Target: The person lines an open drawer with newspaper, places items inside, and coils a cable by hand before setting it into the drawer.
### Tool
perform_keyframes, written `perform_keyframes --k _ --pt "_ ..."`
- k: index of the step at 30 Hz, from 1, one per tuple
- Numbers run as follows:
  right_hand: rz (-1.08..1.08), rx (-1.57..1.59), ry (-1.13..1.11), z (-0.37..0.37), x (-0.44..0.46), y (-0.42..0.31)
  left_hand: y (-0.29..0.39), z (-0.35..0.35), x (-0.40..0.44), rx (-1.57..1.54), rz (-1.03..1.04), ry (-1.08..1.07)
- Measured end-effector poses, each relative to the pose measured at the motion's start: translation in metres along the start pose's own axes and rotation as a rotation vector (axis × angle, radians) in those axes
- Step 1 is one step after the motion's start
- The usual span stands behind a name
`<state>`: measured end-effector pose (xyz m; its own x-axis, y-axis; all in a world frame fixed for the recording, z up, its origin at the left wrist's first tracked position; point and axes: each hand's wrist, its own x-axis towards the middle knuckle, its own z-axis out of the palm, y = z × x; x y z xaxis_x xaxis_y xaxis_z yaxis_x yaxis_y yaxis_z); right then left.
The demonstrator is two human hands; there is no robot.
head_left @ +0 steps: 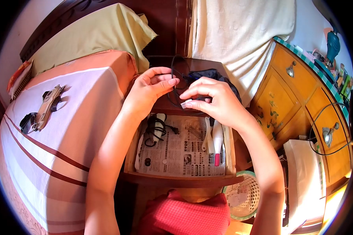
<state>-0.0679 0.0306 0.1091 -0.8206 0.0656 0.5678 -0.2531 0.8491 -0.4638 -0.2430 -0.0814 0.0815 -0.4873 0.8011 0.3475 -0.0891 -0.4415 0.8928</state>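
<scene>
A thin black cable (pixel 172 62) loops up between my hands above a nightstand. My left hand (pixel 151 87) is closed, pinching the cable between thumb and fingers. My right hand (pixel 215 98) grips the cable's other part, with a small white connector (pixel 185 103) at the thumb tip. Below them, the open drawer (pixel 184 179) is lined with newspaper (pixel 164 160). Inside lie a white power strip (pixel 159 127) wrapped in black cord, and, on the right, slim white utensil-like items, one a white handle with a pink end (pixel 217 143).
Dark fabric (pixel 206 73) lies on the nightstand top behind my right hand. To the left is a bed (pixel 82 102) with a tan-and-black strapped object (pixel 47 107) on it. A perforated basket (pixel 252 196) stands below the drawer's right corner. A yellow wooden cabinet (pixel 278 94) flanks the right.
</scene>
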Motion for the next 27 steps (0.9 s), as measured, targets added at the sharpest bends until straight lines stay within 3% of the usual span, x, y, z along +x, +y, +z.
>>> perform_keyframes --k 5,9,11,13,15,17,19,21,23,27 --pt "0.096 0.138 0.028 -0.005 0.011 -0.003 0.004 0.008 -0.011 0.014 -0.206 -0.226" --pt "-0.07 -0.102 0.074 -0.009 0.014 0.002 0.001 0.009 -0.017 0.032 -0.143 -0.266" --pt "-0.208 -0.346 0.194 -0.008 0.016 0.0 -0.003 0.008 -0.017 0.016 -0.11 -0.245" --pt "-0.169 -0.345 0.217 0.002 0.009 -0.005 -0.01 0.006 -0.018 0.001 -0.077 -0.223" --pt "0.091 -0.442 0.379 0.015 -0.001 -0.007 -0.02 0.008 -0.021 -0.069 -0.04 -0.088" --pt "0.025 -0.61 0.452 0.017 -0.003 -0.013 -0.025 0.018 -0.025 -0.12 -0.077 -0.016" --pt "0.597 -0.407 0.211 0.016 -0.002 -0.018 -0.03 0.025 -0.027 -0.115 0.074 0.105" --pt "0.561 0.365 0.3 0.026 -0.003 0.01 -0.033 0.035 -0.031 0.117 0.208 0.127" --pt "0.578 0.622 0.227 0.026 -0.005 0.015 -0.041 0.045 -0.042 0.492 0.385 0.099" --pt "0.533 0.587 0.136 0.017 -0.01 0.02 -0.043 0.042 -0.044 0.757 0.569 0.05"
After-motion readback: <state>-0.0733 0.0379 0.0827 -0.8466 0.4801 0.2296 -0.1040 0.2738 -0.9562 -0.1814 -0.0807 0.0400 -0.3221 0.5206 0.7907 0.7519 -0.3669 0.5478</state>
